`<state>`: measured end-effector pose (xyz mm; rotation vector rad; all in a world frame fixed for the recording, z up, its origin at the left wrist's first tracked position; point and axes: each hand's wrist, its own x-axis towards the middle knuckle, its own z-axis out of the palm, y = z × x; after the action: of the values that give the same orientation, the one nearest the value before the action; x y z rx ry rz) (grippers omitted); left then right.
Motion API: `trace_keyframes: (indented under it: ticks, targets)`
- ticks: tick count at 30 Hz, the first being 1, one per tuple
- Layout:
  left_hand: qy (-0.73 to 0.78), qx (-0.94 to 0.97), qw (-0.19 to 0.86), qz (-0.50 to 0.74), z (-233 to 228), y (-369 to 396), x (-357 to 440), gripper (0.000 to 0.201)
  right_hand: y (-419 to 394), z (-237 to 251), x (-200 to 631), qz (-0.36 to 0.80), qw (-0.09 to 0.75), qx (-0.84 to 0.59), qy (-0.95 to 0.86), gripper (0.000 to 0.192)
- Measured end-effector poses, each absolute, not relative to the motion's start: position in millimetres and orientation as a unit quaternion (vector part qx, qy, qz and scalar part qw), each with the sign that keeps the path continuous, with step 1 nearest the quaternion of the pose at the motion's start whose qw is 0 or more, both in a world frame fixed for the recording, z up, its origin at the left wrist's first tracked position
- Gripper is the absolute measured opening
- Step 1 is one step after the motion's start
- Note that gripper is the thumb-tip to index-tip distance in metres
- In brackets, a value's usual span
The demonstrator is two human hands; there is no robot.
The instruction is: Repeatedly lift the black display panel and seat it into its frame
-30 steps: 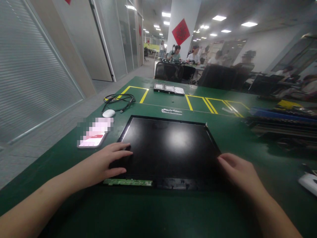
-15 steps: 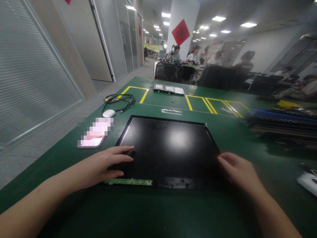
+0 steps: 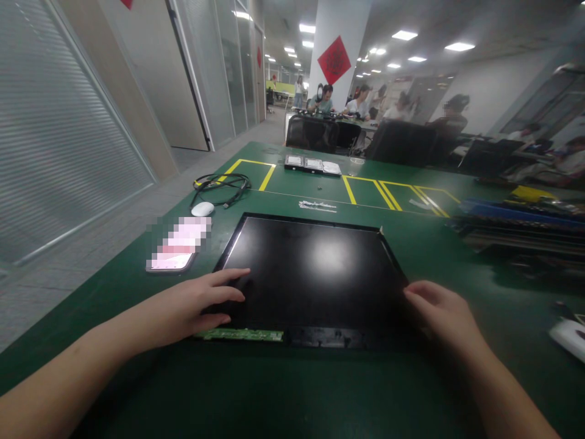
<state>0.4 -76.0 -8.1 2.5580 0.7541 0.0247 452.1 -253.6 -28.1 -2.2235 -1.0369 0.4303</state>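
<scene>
left grip [image 3: 198, 302] spread over black panel [image 3: 315, 274], right grip [image 3: 443, 311] pinching its edge; green table [image 3: 311, 396], white pillar [image 3: 338, 21] beyond.

Green bench [image 3: 283, 396], yellow marking lines [image 3: 384, 194] across the far half. Black flat panel [image 3: 301, 262] lies screen-up near the middle, green circuit strip [image 3: 242, 335] along its near edge. Left of panel: phone [image 3: 176, 247], lit screen up, partly pixelated; white mouse-shaped piece [image 3: 203, 209] just beyond it; loosely coiled black cable [image 3: 236, 196] next. Behind panel: white strips [image 3: 317, 205], then three drive-like units [image 3: 313, 164] in a row, clear round dish [image 3: 357, 161] near them. Right: blurred stack of dark parts [image 3: 516, 225], blue and yellow on top. White object [image 3: 569, 339] at right, cut by frame edge.
</scene>
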Motion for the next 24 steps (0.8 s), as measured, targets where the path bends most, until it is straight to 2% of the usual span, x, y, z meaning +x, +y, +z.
trace_keyframes:
  ticks: [9,17,24]
  targets:
    - [0.29,0.926,0.244,0.012,-9,-76,-1,0.033,-255,-36,462,0.21,0.375,-0.819,-0.381,0.027]
    - [0.293,0.931,0.219,0.011,-5,-77,2,0.033,-255,-39,466,0.216,0.382,-0.817,-0.374,0.03]
    - [0.322,0.935,0.136,0.065,-15,-72,5,0.046,-257,-32,456,0.179,0.325,-0.841,-0.394,0.034]
